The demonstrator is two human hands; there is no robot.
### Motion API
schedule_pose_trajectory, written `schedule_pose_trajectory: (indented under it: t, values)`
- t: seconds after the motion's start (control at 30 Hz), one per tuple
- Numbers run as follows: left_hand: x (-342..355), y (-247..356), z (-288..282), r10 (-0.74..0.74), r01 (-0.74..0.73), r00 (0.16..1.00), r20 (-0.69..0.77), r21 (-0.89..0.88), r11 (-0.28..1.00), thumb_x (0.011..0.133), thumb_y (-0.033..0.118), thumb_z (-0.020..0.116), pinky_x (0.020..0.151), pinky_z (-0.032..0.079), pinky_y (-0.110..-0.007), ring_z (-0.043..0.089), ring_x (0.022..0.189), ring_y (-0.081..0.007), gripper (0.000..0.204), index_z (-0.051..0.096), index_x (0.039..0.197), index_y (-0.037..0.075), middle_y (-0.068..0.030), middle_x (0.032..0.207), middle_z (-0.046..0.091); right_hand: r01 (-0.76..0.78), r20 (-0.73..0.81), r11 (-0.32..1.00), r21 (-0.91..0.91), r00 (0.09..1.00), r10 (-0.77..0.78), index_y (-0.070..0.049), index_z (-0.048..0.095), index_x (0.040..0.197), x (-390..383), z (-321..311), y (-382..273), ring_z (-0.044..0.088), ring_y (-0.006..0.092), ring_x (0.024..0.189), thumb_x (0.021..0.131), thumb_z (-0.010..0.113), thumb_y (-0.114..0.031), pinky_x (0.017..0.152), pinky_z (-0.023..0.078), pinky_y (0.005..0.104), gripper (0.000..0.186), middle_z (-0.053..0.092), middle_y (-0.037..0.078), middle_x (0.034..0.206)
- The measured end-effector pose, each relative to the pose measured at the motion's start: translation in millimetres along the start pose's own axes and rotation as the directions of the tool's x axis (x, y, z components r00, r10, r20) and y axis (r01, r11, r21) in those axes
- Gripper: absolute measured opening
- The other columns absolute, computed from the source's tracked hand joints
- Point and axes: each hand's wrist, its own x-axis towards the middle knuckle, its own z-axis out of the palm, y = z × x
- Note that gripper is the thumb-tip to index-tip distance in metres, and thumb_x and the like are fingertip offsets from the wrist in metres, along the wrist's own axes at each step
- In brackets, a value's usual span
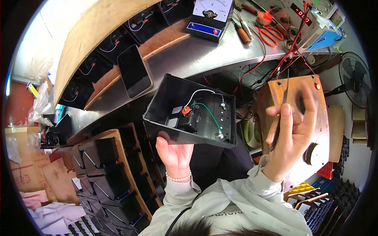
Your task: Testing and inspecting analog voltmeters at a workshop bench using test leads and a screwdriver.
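Observation:
My left hand holds a black open-backed meter case from below and tilts it so its inside shows. Inside are a small meter movement with a red part, a white wire and a green wire. The wires run to metal terminals on the right inner wall. To the right of the case, my right hand is closed around a slim dark tool pointing upward, away from the case. Motion blurs its fingers, and the tool's exact kind is unclear.
A wooden-topped box with a round knob stands at my right. Ahead, the metal bench carries a phone, an upright meter, orange-handled pliers and red leads. Similar cases fill a wooden tray and racks at left.

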Motion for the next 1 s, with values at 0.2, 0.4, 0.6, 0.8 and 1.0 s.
schedule_pose_trajectory:
  t: [0.2,0.4,0.6,0.8,1.0]
  values:
    - [-1,-3,-6,0.015,-0.013,0.998,0.054,-0.044,0.999,0.088,0.031,0.075,0.118,0.029,-0.054,0.037,0.143,-0.0306,0.044,0.066,0.128,0.017,-0.0091,0.151,0.046,-0.052,-0.259,0.971,0.234,0.959,0.114,0.005,0.054,0.134,-2,17,13,0.065,0.0151,0.07,0.101,0.052,-0.006,0.06,0.05,0.024,0.034,0.068,0.016,0.105]
    - [-3,-5,2,-0.002,-0.005,0.999,0.047,0.158,0.987,0.088,0.035,0.073,0.116,0.03,-0.057,0.043,0.138,-0.0287,0.046,0.063,0.131,0.023,-0.0034,0.147,0.051,0.072,0.008,0.963,0.259,0.997,-0.077,0.007,0.066,0.117,-30,-9,17,0.055,0.0129,0.052,0.103,0.052,-0.02,0.053,0.044,0.0219,0.033,0.062,0.017,0.092]
    - [-6,-5,-6,-0.011,-0.021,0.985,0.171,0.181,0.983,0.087,0.041,0.073,0.117,0.026,-0.056,0.042,0.138,-0.0265,0.04,0.069,0.124,0.026,-0.0019,0.148,0.05,0.228,0.169,0.974,-0.018,0.96,-0.221,0.006,0.069,0.114,-37,12,-1,0.069,0.0195,0.079,0.085,0.072,0.004,0.072,0.056,0.0282,0.029,0.063,0.016,0.1]
    - [-13,-3,-12,0.018,-0.062,0.986,0.166,0.269,0.961,0.088,0.049,0.069,0.115,0.029,-0.053,0.043,0.137,-0.0257,0.054,0.059,0.136,0.024,-0.0008,0.147,0.051,0.478,0.274,0.844,-0.243,0.868,-0.413,-0.001,0.072,0.098,-25,21,-2,0.07,0.028,0.083,0.068,0.08,0.009,0.083,0.056,0.0355,0.032,0.074,0.011,0.09]
    - [-16,-5,6,0.072,-0.07,0.997,-0.005,0.161,0.985,0.086,0.024,0.073,0.11,0.038,-0.046,0.053,0.13,-0.0244,0.027,0.074,0.112,0.017,-0.0046,0.135,0.062,0.487,0.29,0.777,-0.398,0.871,-0.397,-0.01,0.076,0.098,-27,26,0,0.066,0.0233,0.091,0.067,0.082,0.001,0.098,0.042,0.0459,0.033,0.074,0.001,0.088]
